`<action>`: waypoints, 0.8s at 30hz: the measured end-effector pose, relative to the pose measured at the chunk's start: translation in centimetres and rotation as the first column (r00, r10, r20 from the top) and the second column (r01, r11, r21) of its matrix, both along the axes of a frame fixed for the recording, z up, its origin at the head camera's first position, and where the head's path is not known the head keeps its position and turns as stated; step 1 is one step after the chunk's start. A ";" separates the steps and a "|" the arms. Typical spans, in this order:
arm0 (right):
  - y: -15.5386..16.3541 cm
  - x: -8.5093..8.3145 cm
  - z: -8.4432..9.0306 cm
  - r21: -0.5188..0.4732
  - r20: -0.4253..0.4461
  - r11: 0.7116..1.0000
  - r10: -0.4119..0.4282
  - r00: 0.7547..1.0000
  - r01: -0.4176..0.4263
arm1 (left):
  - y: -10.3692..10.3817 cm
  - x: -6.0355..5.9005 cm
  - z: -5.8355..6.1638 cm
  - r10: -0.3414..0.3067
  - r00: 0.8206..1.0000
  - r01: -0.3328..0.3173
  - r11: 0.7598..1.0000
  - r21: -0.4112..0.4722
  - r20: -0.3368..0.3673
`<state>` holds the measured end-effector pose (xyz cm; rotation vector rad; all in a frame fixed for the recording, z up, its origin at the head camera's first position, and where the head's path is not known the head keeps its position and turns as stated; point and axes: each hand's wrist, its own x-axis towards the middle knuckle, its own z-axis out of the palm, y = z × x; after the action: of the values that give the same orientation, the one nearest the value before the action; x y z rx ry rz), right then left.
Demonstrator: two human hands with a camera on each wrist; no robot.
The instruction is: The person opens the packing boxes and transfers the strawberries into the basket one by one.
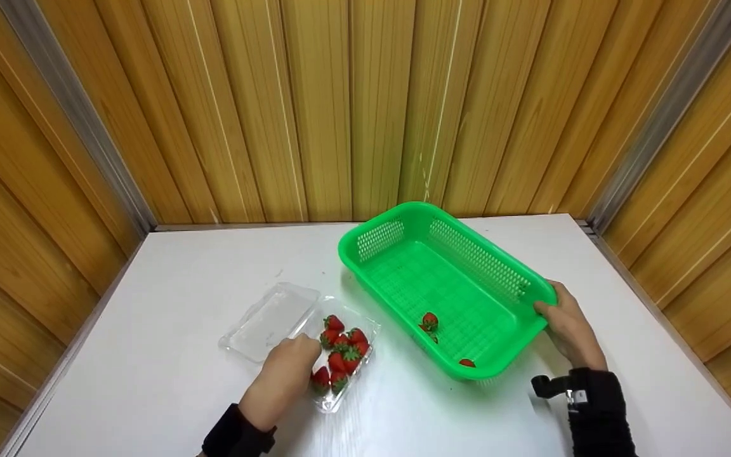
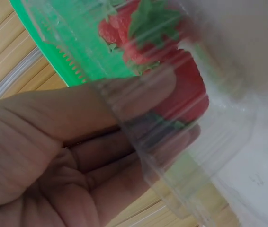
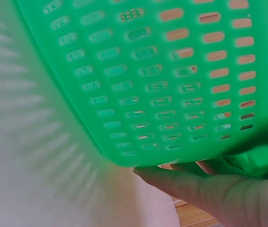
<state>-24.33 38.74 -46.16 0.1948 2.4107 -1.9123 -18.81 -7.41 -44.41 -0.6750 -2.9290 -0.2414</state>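
While the right hand (image 1: 567, 325) is gripping the near right corner of the basket (image 1: 403, 230), its fingers are curling over and under the rim, which the right wrist view shows from beneath, with fingers (image 3: 186, 182) pressing up against the green lattice. That hold looks meant to steady the basket, or tilt it slightly, on the table (image 1: 188, 266); whether the corner is actually lifting cannot be told. Two strawberries are lying loose inside, one (image 1: 429, 321) left of the grip toward the middle of the floor, another (image 1: 466, 362) below and left of the grip against the near wall.

Across from it, the left hand (image 1: 286, 371) is resting against the clear box (image 1: 346, 358), whose lid (image 1: 270, 314) is lying flat and open beyond the knuckles. Its fingers are lying fairly straight along the box's near wall, seen through the plastic in the left wrist view (image 2: 138, 151), bracing rather than pinching, presumably so the light box is not sliding. More berries (image 1: 342, 352) are sitting heaped in the box just right of those fingers. Box and basket are standing just beside each other, between the two hands.
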 end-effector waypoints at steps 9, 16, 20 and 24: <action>0.0 -0.1 0.1 0.004 0.010 1.000 -0.010 1.000 0.010 | 0.4 -0.3 0.7 0.115 0.993 -0.113 0.990 0.085 -0.013; 0.0 0.0 0.1 0.005 0.013 1.000 -0.011 1.000 0.011 | 1.4 -0.3 1.8 0.143 0.989 -0.139 0.986 0.090 -0.045; 0.0 0.0 0.1 -0.006 0.010 1.000 -0.010 1.000 0.010 | 2.4 -0.2 2.7 0.135 0.987 -0.129 0.989 0.072 -0.092; 0.1 0.0 0.0 -0.009 0.007 1.000 0.000 1.000 0.000 | 3.4 -0.1 3.6 0.086 0.980 -0.075 0.995 0.071 -0.177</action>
<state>-24.31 38.81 -46.17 0.1998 2.3973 -1.9190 -18.96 -4.03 -40.82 -0.5373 -2.7556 -0.2509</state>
